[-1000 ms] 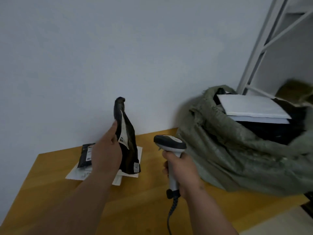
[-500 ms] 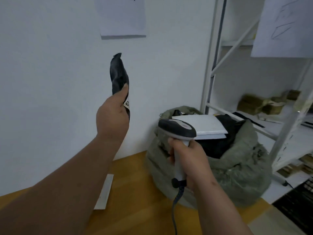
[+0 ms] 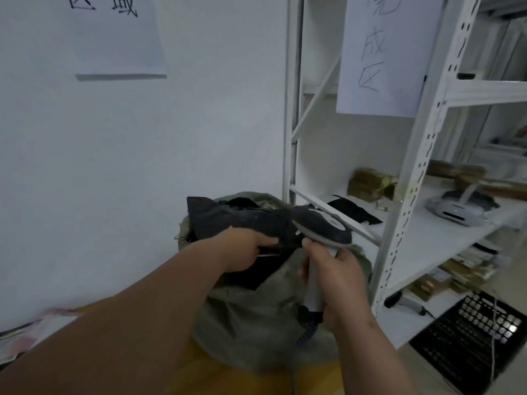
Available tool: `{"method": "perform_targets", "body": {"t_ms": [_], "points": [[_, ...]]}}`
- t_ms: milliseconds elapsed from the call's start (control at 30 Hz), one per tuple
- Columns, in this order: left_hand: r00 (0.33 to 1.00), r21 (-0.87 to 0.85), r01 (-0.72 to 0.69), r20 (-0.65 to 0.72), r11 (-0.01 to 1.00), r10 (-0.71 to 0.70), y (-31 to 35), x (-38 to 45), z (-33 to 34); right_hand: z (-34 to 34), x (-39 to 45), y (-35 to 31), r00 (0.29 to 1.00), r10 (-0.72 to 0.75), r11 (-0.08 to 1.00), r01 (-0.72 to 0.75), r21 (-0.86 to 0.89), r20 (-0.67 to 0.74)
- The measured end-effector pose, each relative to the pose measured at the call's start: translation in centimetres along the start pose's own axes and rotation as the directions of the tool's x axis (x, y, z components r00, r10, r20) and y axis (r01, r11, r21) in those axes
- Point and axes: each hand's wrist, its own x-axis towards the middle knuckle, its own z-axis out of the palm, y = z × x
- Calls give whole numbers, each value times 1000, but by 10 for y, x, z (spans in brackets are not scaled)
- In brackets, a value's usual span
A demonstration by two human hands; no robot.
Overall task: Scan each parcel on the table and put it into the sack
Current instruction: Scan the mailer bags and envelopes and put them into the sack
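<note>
White metal shelving (image 3: 410, 178) beside green sack (image 3: 251, 323), scanner (image 3: 320, 228) before it

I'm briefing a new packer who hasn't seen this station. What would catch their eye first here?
Centre frame, the left hand grips a black parcel over the open mouth of the green sack. Beside it, the right hand holds a corded scanner. To the right stands a white shelf rack with a handwritten paper sign.

Sack (image 3: 256, 323) interior hidden – parcel (image 3: 228, 220) blurred – table papers (image 3: 31, 332) smeared, cut off.
</note>
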Motion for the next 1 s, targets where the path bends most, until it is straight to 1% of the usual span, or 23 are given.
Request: {"method": "perform_targets", "body": {"t_ms": [33, 67, 167, 233, 267, 333, 400, 500, 567, 700, 867, 933, 1000], "points": [[992, 50, 72, 96, 996, -76, 3, 0, 4, -4, 2, 1, 1000, 19, 1000, -19, -6, 5], [981, 88, 110, 150, 990, -122, 6, -1, 6, -6, 3, 2, 999, 32, 999, -32, -6, 17], [974, 166, 111, 179, 980, -141, 8, -3, 7, -6, 5, 5, 997, 45, 999, -45, -1, 60], [973, 137, 108, 189, 985, -133, 8, -4, 4, -4, 5, 8, 995, 54, 999, -54, 3, 84], [974, 82, 114, 185, 990, -128, 8, -5, 3, -2, 6, 10, 993, 62, 998, -61, -4, 97], [984, -49, 136, 123, 990, -129, 10, -10, 0, 3, 3, 12, 988, 73, 997, -72, -15, 133], [983, -114, 181, -13, 977, -183, 7, -18, -1, 8, 0, 12, 982, 69, 998, -67, -18, 176], [934, -100, 256, -230, 962, -272, -9, -32, 0, 18, -8, 14, 976, 54, 997, -43, -60, 211], [894, -110, 313, -301, 943, -332, -22, -44, 1, 29, -14, 17, 970, 62, 995, -42, -87, 235], [846, -104, 383, -359, 918, -393, -49, -78, 5, 57, -35, 21, 954, 75, 992, -41, -121, 292], [775, -168, 467, -394, 868, -494, -97, -140, 19, 103, -73, 34, 933, 79, 988, -26, -154, 351], [747, -196, 508, -384, 839, -542, -116, -167, 29, 122, -91, 45, 922, 114, 982, -48, -183, 370], [718, -232, 557, -347, 797, -603, -134, -197, 40, 141, -110, 60, 907, 155, 973, -71, -222, 391]]}}
